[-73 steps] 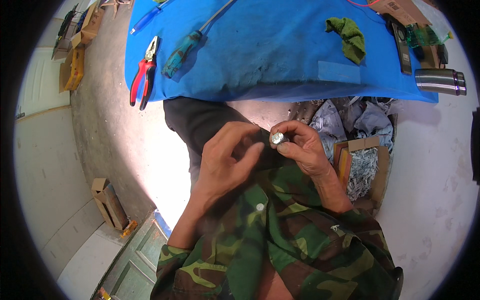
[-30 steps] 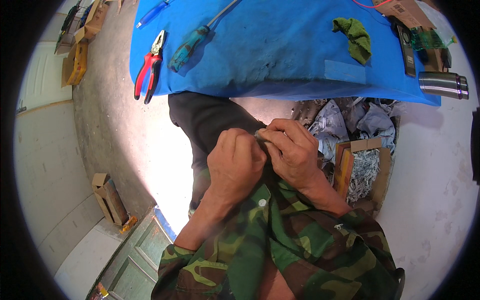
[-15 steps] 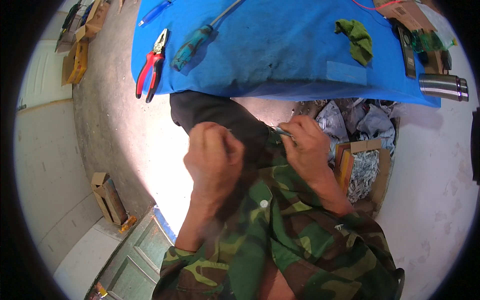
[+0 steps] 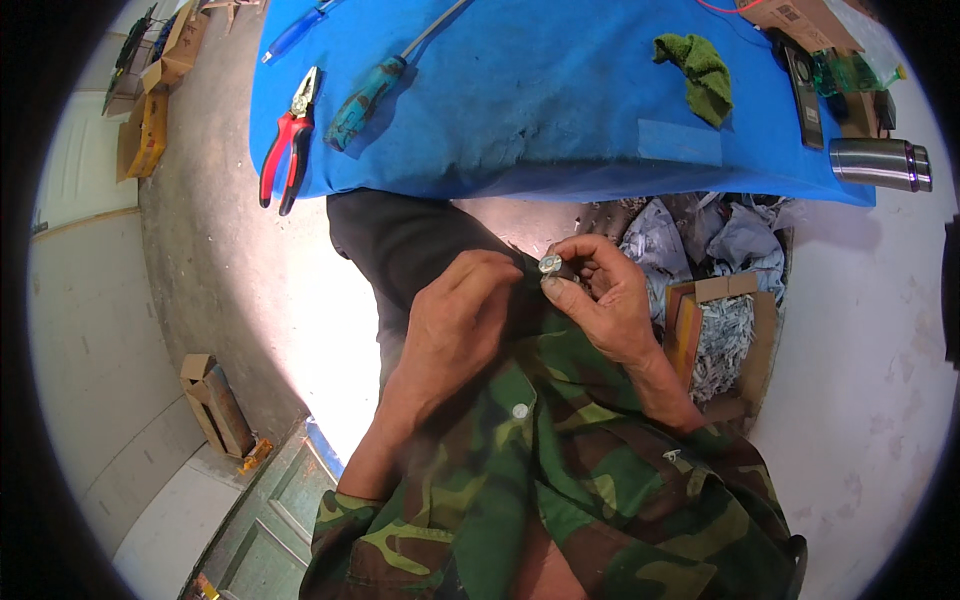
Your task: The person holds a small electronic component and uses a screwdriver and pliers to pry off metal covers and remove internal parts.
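Between thumb and fingers of my right hand point(image 4: 618, 308) is a small silver cylindrical part point(image 4: 550, 264), its round end face turned up. Just left of it is my left hand point(image 4: 458, 312), fingers curled together and fingertips close to the part; whatever they pinch is hidden. Both hands are above my lap, in front of the table edge. Beyond them on the blue-covered table point(image 4: 520, 90) lie red-and-black pliers point(image 4: 288, 150), a screwdriver with a teal handle point(image 4: 366, 103) and a blue pen-like tool point(image 4: 292, 36).
A crumpled green cloth point(image 4: 697, 80), a dark phone-like device point(image 4: 803, 95) and a steel flask point(image 4: 880, 164) are toward the table's right. Below stands an open carton point(image 4: 722, 345) of thin pale pieces, beside grey plastic bags point(image 4: 655, 245). Another carton point(image 4: 215, 405) is on the left.
My right hand has turned the small part so its round end faces up. My left hand has moved right, closer to it. The view has shifted slightly.
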`<state>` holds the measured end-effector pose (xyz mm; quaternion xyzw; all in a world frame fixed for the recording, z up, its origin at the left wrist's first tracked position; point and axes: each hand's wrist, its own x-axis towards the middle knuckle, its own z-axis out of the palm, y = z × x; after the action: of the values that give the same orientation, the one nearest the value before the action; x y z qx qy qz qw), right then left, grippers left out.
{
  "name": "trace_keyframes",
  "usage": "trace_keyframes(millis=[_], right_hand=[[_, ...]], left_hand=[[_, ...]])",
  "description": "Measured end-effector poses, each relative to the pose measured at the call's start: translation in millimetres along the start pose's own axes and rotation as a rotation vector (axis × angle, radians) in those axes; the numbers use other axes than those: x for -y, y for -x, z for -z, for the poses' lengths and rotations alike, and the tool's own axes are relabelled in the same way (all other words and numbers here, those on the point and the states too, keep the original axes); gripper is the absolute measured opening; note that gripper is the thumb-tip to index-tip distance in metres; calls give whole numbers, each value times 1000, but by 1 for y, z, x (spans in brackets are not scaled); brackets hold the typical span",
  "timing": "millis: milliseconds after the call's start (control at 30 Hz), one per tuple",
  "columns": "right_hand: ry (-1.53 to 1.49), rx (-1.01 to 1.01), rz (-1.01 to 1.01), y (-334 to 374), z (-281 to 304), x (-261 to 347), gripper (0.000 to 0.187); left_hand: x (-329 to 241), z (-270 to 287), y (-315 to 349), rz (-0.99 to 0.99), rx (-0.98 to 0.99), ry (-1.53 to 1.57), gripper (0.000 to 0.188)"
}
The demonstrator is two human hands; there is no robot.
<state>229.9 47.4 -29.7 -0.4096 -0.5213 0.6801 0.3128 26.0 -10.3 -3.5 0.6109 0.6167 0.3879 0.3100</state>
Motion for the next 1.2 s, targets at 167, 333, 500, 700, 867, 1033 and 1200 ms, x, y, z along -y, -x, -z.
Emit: trace_keyframes(millis=[167,333,500,700,867,1033,1200], right_hand=[[7,-37,23,-1,-1,-6,30],[-38,-71,45,-1,-7,-3,30],[-32,-47,115,-1,-9,-5,29],[-44,64,78,0,-6,-8,31],[-198,106,78,0,-11,-8,31],[-276,121,69,-1,-12,-9,31],[-255,143,76,-2,-11,-11,31]], left_hand=[[-16,4,-1,164,2,106,16],[-24,2,0,181,48,131,14],[-18,-7,2,222,-29,259,11],[-14,-2,4,370,2,399,11],[-13,1,4,427,23,500,15],[-7,2,4,529,72,667,16],[-6,5,3,534,81,618,16]])
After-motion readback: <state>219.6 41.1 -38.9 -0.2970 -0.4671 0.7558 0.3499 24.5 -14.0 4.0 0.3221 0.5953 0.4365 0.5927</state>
